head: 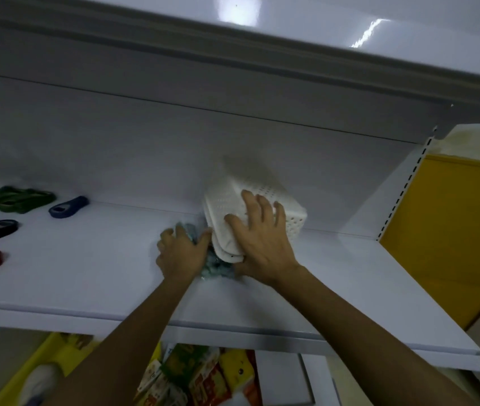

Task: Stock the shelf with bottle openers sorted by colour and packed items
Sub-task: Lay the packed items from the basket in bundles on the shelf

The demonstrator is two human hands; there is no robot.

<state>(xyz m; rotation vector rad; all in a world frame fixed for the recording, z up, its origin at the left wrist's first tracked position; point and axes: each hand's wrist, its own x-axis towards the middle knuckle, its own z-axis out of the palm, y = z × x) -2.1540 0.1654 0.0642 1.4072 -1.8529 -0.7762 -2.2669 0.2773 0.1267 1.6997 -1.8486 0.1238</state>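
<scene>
Left hand (180, 253) curls round teal packet (216, 268) on white shelf (86, 273), beside tipped perforated basket (223, 202); right hand (262, 238) spread flat against basket (packet blurred).

white perforated basket (250, 212), green openers (13, 199)

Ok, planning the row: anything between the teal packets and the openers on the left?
Nothing visible: only shelf between the teal packets and the blue opener. The white basket, under the right hand, is on their other side.
</scene>
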